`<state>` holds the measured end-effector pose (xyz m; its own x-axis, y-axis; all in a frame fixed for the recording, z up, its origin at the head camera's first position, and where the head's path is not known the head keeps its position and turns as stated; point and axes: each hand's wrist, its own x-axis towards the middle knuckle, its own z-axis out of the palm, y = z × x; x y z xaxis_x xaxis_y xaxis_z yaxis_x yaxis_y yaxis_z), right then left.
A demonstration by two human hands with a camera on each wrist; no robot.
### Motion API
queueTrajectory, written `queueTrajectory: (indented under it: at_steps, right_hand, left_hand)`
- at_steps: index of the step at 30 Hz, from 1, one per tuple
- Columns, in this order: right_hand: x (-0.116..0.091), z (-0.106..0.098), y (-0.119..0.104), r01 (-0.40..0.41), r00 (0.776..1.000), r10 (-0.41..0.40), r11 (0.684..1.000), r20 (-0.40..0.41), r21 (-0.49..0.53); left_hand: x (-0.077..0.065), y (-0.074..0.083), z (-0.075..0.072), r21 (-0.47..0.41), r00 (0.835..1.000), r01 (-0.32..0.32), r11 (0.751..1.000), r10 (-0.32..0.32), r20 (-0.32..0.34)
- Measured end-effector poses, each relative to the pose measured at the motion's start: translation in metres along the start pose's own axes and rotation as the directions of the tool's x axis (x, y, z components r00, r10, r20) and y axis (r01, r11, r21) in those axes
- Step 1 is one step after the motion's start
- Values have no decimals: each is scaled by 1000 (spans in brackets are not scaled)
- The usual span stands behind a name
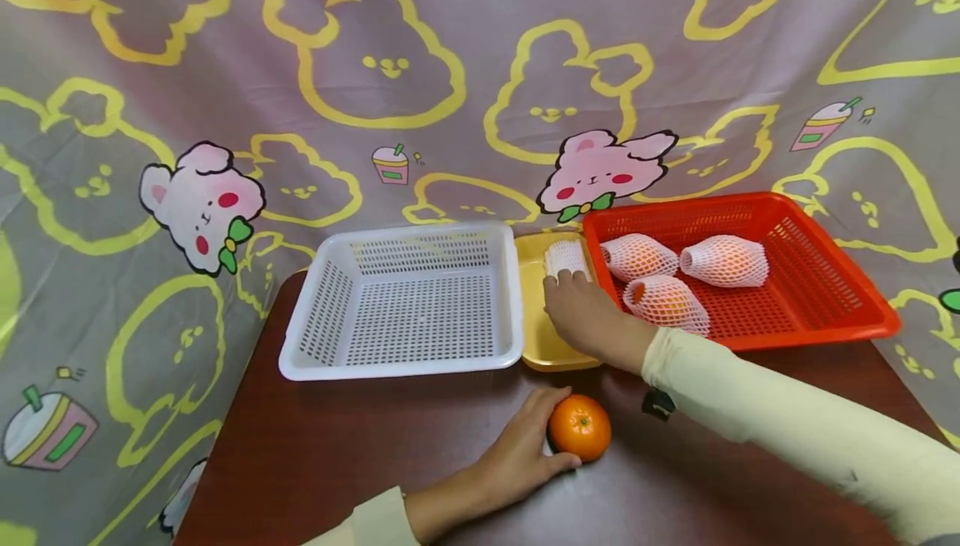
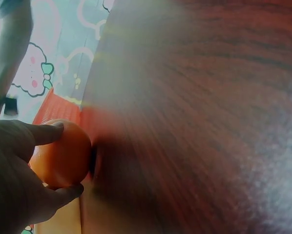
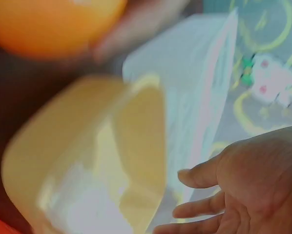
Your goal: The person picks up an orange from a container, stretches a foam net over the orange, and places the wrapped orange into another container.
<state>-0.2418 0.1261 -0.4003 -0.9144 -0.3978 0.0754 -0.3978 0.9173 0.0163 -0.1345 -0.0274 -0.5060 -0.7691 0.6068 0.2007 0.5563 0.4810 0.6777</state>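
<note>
My left hand (image 1: 517, 452) grips an orange (image 1: 580, 428) at the table's front, its thumb and fingers round the fruit's sides. The left wrist view shows the same orange (image 2: 64, 155) between thumb and fingers, close against the tabletop. Over a yellow tray (image 1: 542, 338) reaches my right hand (image 1: 581, 313), fingertips right at a small pile of white foam net sleeves (image 1: 566, 256). Seen from the right wrist, that hand (image 3: 256, 187) has its fingers extended and apart, with nothing between them. The sleeves are blurred there, inside the tray (image 3: 53, 131).
A white perforated basket (image 1: 401, 367) stands left of the yellow tray. To its right, a red basket (image 1: 817, 333) holds three net-wrapped fruits (image 1: 723, 261). Behind everything hangs a cartoon-patterned cloth (image 1: 465, 71). Dark wooden tabletop (image 1: 360, 438) extends in front of the white basket.
</note>
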Motion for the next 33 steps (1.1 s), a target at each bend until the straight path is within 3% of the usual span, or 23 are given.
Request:
queueTrajectory:
  at_steps: [4,7,14,16,20,21,27,30,33]
  right_hand:
    - [32,1,3,-137,980,133,990,146,21]
    - [44,4,4,-198,960,191,980,203,15]
    - [60,23,7,-243,959,256,964,123,-110]
    - [64,29,7,-309,937,318,948,146,-82]
    - [72,40,5,-482,863,468,875,191,36]
    - [73,44,5,-497,856,484,867,184,31]
    - [78,60,3,-467,881,471,880,42,-87]
    - [80,64,4,-491,869,493,870,39,-39]
    - [82,66,6,-540,841,536,841,77,39]
  left_hand:
    - [-1,-1,0,-9,1000,-3,1000,3,1]
    - [0,-1,0,-5,1000,11,1000,-11,7]
    - [2,1,-1,-19,999,44,999,-43,28]
    - [2,1,-1,-29,998,49,998,-48,29]
    - [3,-1,-1,-45,999,46,998,-45,28]
    - [3,-1,-1,-39,999,38,999,-37,28]
    - [6,-3,-6,18,1000,-13,1000,13,19]
    - [7,-3,-8,11,1000,-2,1000,1,26]
    - [7,-2,-8,3,999,16,1000,-16,38]
